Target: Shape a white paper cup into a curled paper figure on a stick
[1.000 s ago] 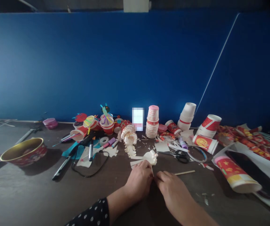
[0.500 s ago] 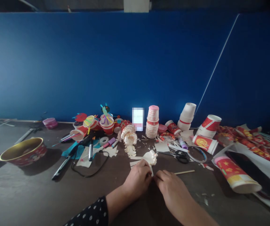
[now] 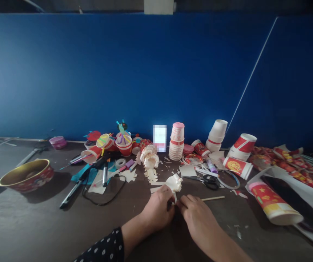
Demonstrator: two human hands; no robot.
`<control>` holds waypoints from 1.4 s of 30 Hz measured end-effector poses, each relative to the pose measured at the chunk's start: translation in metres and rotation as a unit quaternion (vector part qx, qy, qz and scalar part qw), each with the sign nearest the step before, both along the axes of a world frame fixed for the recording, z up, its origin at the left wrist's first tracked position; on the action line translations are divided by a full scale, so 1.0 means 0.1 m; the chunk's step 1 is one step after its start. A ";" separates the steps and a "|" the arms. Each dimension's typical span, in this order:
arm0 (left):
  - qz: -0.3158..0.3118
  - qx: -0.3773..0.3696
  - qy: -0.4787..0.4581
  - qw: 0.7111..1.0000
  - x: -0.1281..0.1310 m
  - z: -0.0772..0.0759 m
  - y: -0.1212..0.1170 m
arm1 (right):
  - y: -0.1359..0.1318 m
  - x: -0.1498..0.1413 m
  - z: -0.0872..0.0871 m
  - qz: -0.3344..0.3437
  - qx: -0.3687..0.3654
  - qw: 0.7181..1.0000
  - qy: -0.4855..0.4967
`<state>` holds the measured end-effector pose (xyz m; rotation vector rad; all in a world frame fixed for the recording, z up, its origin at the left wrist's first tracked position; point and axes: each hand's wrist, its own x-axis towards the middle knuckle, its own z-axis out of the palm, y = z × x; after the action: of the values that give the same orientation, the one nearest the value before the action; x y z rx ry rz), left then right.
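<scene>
A white cut paper cup with strips fanning out lies on the dark table, several of its strips curled. My left hand is closed on it from the near left, thumb and fingers round one paper strip. The fingertips of my right hand pinch together at the near end of that strip, and its very tip is hidden. Beyond my right fingers lies a thin wooden stick. It cannot be told whether the right hand touches it.
Behind the hands stand a curled-paper figure and stacked paper cups. Scissors lie to the right, with a red cup beside a dark phone. On the left are a gold-lined bowl and a glue gun.
My right hand has shifted slightly left, closer to my left hand. The near end of the paper strip looks more bent between the fingertips.
</scene>
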<state>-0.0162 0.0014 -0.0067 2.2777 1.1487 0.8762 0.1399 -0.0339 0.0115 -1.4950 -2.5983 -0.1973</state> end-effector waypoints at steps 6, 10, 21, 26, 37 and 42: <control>0.008 -0.008 -0.012 1.000 0.00 -0.02 0.00 | 0.01 -0.01 0.01 0.000 -0.009 1.000 -0.012; 0.008 -0.005 -0.008 1.000 0.01 0.00 -0.01 | 0.02 -0.01 0.00 -0.012 -0.025 0.999 -0.025; 0.006 -0.002 0.012 1.000 0.02 0.00 0.02 | 0.02 -0.02 0.04 -0.039 -0.043 0.998 0.009; 0.009 0.020 0.040 0.999 0.04 -0.02 0.04 | 0.01 0.00 0.06 -0.044 -0.050 0.997 0.023; 0.024 0.035 0.112 0.993 0.07 -0.02 0.04 | -0.01 0.05 0.15 0.009 -0.084 0.996 0.025; 0.021 0.036 0.079 0.996 0.04 -0.01 0.03 | 0.01 0.04 0.13 0.006 -0.057 0.998 0.016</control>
<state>-0.0122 0.0041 -0.0076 2.4267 1.2543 0.7753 0.1436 -0.0332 0.0245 -1.5056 -2.6330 -0.0240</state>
